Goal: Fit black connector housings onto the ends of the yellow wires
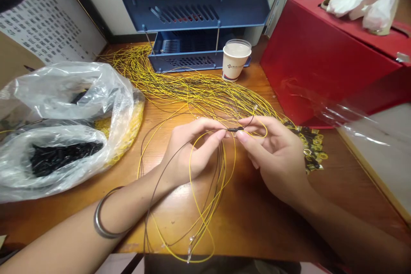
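Note:
Between my two hands, over the middle of the table, is a small black sleeve (235, 129) with thin yellow and dark cords running through it. My left hand (195, 147) pinches the cords at its left end between thumb and forefinger. At the other end, my right hand (272, 147) has thumb and fingertips closed on the sleeve, with a loop of yellow cord curling above. Several looped cords (205, 218) hang below my hands toward the table's front edge, with small clear ends. A large bundle of yellow and dark cords (192, 87) lies behind my hands.
Left stands a clear plastic bag (123, 94) with small black pieces (64, 158) inside. A blue tiered tray (195, 13) and a paper cup (236, 62) are at the back. On the right are a red box (308, 55) and a cluster of yellow-and-black cord ends (311, 147).

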Motion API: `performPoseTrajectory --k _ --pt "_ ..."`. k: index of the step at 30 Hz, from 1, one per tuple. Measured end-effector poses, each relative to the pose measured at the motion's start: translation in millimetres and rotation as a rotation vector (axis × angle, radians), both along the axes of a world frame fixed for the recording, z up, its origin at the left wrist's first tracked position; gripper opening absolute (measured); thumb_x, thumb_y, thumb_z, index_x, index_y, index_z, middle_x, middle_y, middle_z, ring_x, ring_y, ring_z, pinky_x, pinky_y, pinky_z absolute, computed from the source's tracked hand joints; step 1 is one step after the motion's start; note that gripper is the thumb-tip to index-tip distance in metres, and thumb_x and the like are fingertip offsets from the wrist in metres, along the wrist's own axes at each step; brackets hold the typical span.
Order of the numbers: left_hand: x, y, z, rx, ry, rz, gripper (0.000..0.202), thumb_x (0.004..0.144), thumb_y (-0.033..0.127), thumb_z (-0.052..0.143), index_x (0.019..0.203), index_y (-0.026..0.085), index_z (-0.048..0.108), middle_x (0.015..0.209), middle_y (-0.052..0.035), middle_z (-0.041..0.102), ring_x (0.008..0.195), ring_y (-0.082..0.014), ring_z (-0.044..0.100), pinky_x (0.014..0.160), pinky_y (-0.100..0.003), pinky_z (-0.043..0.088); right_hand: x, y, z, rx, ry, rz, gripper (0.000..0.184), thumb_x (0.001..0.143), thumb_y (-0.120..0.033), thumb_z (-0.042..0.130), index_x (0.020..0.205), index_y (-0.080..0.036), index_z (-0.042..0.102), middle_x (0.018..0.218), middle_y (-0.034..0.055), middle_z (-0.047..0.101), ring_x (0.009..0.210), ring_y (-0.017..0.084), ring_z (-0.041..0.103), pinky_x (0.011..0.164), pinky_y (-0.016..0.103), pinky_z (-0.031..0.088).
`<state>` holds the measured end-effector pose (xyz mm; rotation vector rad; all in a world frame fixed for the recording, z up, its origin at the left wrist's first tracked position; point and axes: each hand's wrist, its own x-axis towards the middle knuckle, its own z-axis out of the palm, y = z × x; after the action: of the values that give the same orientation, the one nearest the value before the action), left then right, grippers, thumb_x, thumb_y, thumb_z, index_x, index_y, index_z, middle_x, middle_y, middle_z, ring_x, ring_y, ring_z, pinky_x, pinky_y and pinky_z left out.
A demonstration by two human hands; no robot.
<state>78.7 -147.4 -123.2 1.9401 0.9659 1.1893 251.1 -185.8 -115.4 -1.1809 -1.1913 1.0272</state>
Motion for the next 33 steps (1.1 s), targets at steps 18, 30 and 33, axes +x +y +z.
performPoseTrajectory --k 18,30,33 --pt "1.3 -0.5 -0.8 -0.142 -0.154 -0.019 0.002 0.089 0.019 0.069 0.087 0.018 0.070 0.081 0.0031 0.075 0.075 -0.0069 0.069 0.071 -0.014 0.052 0.5 2.8 1.0 0.054 -0.061 -0.023 0.008 0.091 -0.028 0.067 0.088 -0.021 0.066 0.063 -0.0067 0.057 0.040 0.002 0.042 0.037 0.015 0.033" --pt "-1.0 0.1 3.6 -0.195 -0.105 -0.019 0.006 0.091 0.023 0.066 0.089 0.019 0.070 0.084 0.0027 0.075 0.078 -0.0087 0.068 0.075 -0.018 0.052 -0.7 1.4 1.8 0.104 -0.098 -0.054 0.005 0.090 -0.022 0.067 0.091 -0.021 0.071 0.083 -0.0016 0.074 0.040 0.000 0.048 0.036 0.012 0.039" --pt "-1.6 0.6 3.5 -0.219 -0.119 -0.038 0.007 0.092 0.025 0.065 0.090 0.019 0.069 0.085 0.0023 0.075 0.079 -0.0101 0.069 0.075 -0.020 0.052 -1.0 1.5 1.3 0.128 -0.102 -0.060 0.005 0.090 -0.020 0.067 0.090 -0.021 0.071 0.098 0.0003 0.076 0.041 0.000 0.050 0.037 0.014 0.043"
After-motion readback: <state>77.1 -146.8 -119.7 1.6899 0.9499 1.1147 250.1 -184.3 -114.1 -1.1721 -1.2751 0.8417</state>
